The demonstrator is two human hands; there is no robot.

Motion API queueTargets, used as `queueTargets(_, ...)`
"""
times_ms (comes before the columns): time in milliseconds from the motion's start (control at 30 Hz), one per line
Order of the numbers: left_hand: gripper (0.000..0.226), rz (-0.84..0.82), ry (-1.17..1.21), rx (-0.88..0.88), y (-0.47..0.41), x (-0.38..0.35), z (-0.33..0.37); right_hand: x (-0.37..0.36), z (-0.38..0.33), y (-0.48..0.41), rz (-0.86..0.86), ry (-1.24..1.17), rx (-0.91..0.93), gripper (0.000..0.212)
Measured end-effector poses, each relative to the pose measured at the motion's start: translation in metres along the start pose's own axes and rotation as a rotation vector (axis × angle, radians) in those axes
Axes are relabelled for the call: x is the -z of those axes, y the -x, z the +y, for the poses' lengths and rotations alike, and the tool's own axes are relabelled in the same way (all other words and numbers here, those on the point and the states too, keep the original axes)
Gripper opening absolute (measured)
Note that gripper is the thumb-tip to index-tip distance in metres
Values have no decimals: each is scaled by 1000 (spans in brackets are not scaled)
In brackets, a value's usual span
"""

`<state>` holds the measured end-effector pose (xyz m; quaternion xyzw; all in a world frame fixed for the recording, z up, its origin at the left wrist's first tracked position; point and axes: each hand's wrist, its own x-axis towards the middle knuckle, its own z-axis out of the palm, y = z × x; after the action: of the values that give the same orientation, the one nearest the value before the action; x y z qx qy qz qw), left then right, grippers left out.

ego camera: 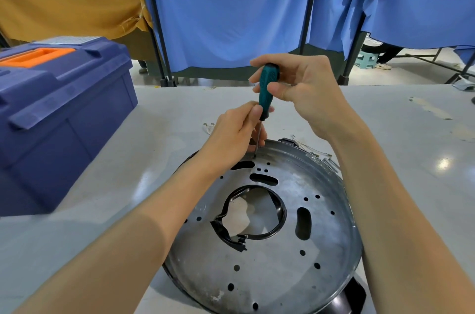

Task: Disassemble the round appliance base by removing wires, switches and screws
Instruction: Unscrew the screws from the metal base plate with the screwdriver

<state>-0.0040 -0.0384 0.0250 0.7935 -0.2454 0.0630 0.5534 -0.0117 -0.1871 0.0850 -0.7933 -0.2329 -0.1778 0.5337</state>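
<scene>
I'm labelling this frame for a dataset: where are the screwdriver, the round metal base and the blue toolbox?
screwdriver [268,74]: head view, upper part of its teal handle.
round metal base [270,275]: head view, bare plate near its front.
blue toolbox [64,121]: head view, its front wall.

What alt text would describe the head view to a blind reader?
A right hand grips a green-handled screwdriver while the left hand pinches it lower down, tip down near the far rim of a round metal base on a pale table. A blue toolbox stands at left.
</scene>
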Motion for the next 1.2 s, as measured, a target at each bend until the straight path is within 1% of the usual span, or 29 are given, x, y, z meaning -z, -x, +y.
queueTargets(67, 27, 18, 0, 21, 0, 1, 1, -3, 0, 0, 6, 38, -5, 31)
queueTargets(133, 21, 36, 3, 28, -1, 1, 1, -4, 1, -1, 36, 96, -6, 26)
queueTargets(200, 18, 49, 6, 39, -1, 1, 1, -4, 2, 0, 71, 130, 6, 29)
queueTargets(267, 23, 60, 16, 49, -2, 0, 1, -4, 2, 0, 94, 151, 18, 33)
queueTargets(367, 22, 76, 38, 32, -3, 2, 1, -3, 1, 0, 84, 132, 14, 37)
queueTargets(500, 25, 23, -59, -39, -1, 0, 1, -1, -1, 0, 25, -2, -24, 33)
queueTargets(533, 25, 19, -66, -43, -1, 0, 1, -2, -1, 0, 24, -3, -26, 30)
queueTargets(600, 23, 24, -54, -28, -1, 1, 1, -5, 0, 0, 42, 71, -11, 24)
queueTargets(667, 21, 33, -58, -13, -2, 1, 2, -6, 2, 0, 65, 148, 5, 26)
queueTargets(767, 18, 68, -54, 6, -2, 0, 2, -4, 3, 0, 97, 153, 20, 37)
queueTargets(867, 29, 132, -81, 17, -3, -1, 1, -4, 1, 0, 46, 82, 7, 44)
queueTargets(933, 27, 135, -60, 15, -2, 0, 0, -4, 0, 1, 10, 42, -2, 42)
queueTargets(1000, 18, 89, -60, -2, -1, 0, 0, -2, 0, 1, -3, 3, -28, 39)
queueTargets(1067, 25, 53, -75, -8, 0, 0, 0, -3, 0, 0, 1, -16, -43, 35)
queueTargets(1167, 22, 56, -64, 3, -1, 1, 0, -7, 1, -1, 31, 47, -14, 23)
queueTargets(1200, 20, 63, -63, 6, -2, 1, 0, -8, 1, -1, 46, 96, -2, 25)
